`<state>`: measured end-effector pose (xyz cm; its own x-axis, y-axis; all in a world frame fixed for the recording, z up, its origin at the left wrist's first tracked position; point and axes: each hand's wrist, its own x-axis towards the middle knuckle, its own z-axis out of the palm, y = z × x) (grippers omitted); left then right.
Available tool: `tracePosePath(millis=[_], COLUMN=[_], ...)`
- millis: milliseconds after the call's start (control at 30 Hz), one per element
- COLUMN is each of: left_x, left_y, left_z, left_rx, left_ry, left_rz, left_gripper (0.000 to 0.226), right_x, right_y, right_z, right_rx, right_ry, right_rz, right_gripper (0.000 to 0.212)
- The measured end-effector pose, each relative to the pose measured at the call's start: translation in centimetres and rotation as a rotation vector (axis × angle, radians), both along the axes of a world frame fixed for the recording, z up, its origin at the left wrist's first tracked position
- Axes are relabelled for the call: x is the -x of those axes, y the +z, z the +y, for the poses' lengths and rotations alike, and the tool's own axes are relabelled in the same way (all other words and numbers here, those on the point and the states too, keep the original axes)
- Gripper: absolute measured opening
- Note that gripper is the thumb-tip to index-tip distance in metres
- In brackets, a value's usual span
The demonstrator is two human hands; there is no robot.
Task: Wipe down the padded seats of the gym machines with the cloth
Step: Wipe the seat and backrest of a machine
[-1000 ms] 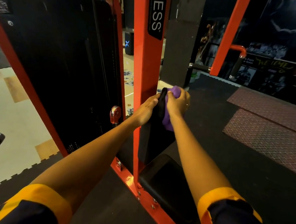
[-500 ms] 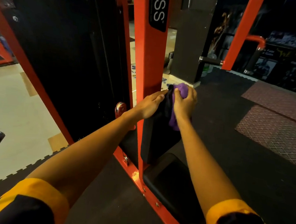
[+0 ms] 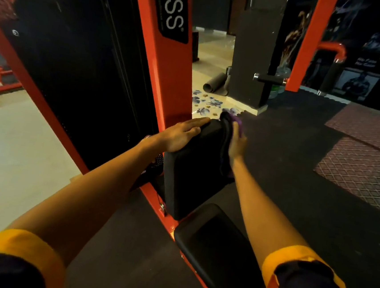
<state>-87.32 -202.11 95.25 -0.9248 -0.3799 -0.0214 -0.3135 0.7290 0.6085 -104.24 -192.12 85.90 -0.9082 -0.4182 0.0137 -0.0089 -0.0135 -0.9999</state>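
Note:
An upright black back pad point(image 3: 192, 167) is fixed to the orange machine post point(image 3: 167, 76), with a black padded seat point(image 3: 216, 246) below it. My left hand point(image 3: 183, 134) rests flat on the pad's rear top edge, fingers straight. My right hand point(image 3: 236, 143) presses a purple cloth point(image 3: 237, 123) against the pad's front face near the top. Most of the cloth is hidden between my hand and the pad.
A black weight-stack shroud point(image 3: 76, 63) in an orange frame stands to the left. Dark rubber matting point(image 3: 285, 176) covers the floor to the right. A rolled mat point(image 3: 214, 82) lies on the tiled floor beyond. Another orange upright point(image 3: 308, 39) with a black handle point(image 3: 269, 79) stands at the back right.
The view has swung so the pad's back now shows. My left hand has flattened on the pad's top. My right hand has opened from a bunched grip to pressing the cloth on the pad.

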Motion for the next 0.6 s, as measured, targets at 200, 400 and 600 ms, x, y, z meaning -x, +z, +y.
tracePosePath(millis=[200,400,600], left_x=[0.1,0.1,0.0], left_y=[-0.1,-0.3,-0.5], left_z=[0.2,-0.1,-1.1], left_rx=[0.021,0.016,-0.003], left_ry=[0.007,0.032,-0.066], left_rz=[0.009,0.042,0.001], left_gripper=[0.046,0.045,0.048], right_x=[-2.4,-6.7,-1.7], right_y=[2.4,0.4,-1.5], right_z=[-1.1,-1.3,-1.0], right_rx=[0.029,0.118,0.027], right_ry=[-0.102,-0.241,-0.219], right_rz=[0.026,0.611,-0.094], right_gripper=[0.047,0.043,0.049])
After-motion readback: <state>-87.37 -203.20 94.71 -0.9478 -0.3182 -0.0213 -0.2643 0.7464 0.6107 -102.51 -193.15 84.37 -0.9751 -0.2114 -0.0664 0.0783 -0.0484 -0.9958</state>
